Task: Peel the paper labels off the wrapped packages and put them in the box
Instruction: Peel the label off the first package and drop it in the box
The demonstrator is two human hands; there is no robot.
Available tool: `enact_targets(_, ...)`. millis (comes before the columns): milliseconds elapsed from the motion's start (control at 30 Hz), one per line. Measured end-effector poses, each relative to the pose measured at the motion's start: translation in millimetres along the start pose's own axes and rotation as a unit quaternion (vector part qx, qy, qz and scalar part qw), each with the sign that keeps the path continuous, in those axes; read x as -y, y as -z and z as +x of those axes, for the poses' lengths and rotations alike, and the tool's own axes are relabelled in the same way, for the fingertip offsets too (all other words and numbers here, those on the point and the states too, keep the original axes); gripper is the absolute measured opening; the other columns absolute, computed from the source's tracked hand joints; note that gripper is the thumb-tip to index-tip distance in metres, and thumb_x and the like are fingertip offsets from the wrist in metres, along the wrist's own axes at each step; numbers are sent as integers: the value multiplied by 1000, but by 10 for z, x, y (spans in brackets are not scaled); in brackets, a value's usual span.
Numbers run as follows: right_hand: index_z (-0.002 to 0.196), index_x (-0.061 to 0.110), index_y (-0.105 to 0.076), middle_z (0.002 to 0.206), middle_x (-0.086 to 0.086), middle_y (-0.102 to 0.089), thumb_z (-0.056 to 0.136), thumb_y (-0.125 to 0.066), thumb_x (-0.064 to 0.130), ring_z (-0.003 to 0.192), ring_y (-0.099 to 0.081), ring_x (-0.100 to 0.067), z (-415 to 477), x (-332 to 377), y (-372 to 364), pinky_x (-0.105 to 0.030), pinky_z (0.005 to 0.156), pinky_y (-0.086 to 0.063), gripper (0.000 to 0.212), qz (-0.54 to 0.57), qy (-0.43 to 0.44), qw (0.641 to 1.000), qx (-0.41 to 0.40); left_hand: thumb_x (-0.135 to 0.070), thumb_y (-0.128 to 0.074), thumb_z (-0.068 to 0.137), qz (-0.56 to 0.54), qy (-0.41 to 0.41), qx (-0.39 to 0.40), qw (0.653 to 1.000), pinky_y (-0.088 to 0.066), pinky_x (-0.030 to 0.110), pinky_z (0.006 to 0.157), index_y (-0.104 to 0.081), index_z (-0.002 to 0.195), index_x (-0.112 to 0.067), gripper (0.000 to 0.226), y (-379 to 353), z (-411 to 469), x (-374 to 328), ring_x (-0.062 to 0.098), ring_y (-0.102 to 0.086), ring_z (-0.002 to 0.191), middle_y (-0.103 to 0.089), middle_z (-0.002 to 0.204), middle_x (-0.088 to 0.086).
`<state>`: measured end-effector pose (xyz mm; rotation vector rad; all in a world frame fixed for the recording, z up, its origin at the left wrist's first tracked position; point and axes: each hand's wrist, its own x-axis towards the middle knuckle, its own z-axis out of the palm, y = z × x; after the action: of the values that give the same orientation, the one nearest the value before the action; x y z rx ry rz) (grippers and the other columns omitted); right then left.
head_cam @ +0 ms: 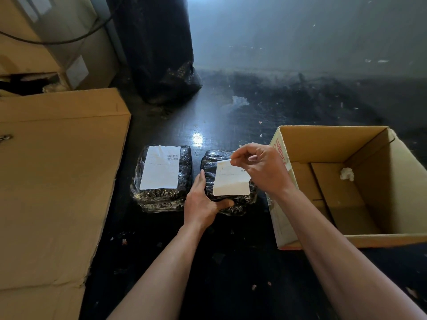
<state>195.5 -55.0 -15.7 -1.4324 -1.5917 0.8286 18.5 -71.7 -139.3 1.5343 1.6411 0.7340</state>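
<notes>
Two black packages wrapped in clear film lie side by side on the dark floor. The left package point(161, 199) carries a flat white paper label point(160, 167). The right package point(231, 204) has a white label point(232, 181) whose far edge is lifted off the wrap. My right hand point(261, 167) pinches that lifted far edge between thumb and fingers. My left hand point(203, 202) grips the right package at its near left corner. An open cardboard box point(392, 239) stands to the right of the packages, with a crumpled white scrap point(347, 173) inside.
A large closed cardboard carton point(55, 181) stands at the left. A tall bundle in black wrap point(159, 49) stands at the back centre. Shelving and more cartons point(46, 42) fill the far left. Small paper scraps dot the floor.
</notes>
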Motion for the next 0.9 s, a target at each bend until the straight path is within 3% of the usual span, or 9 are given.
enact_targets(500, 92, 14, -78, 86, 5, -77, 87, -77, 12, 83, -72, -13, -132, 134, 66, -33, 79, -61, 5, -13, -4, 1000, -14, -66, -89, 52, 13, 9, 28, 1000, -27, 39, 122, -14, 161, -22, 140, 45, -11, -64, 15, -23, 152, -22, 167, -4)
enact_targets(733, 91, 13, -78, 87, 2, -77, 84, -79, 10, 83, -72, -19, -258, 196, 85, -39, 79, -62, 7, 22, -34, 997, -61, -67, -88, 52, 20, 7, 24, 999, -25, 34, 121, -13, 161, -23, 139, 45, -23, -58, 16, -23, 152, -20, 167, -3)
enact_targets(900, 91, 12, -78, 87, 2, -76, 85, -78, 8, 82, -71, -14, -304, 289, 73, -26, 77, -60, 7, 2, -22, 998, -57, -65, -88, 53, 33, -1, 17, 999, -26, 33, 118, -14, 161, -22, 138, 28, -15, -38, 17, -24, 151, -21, 167, -2)
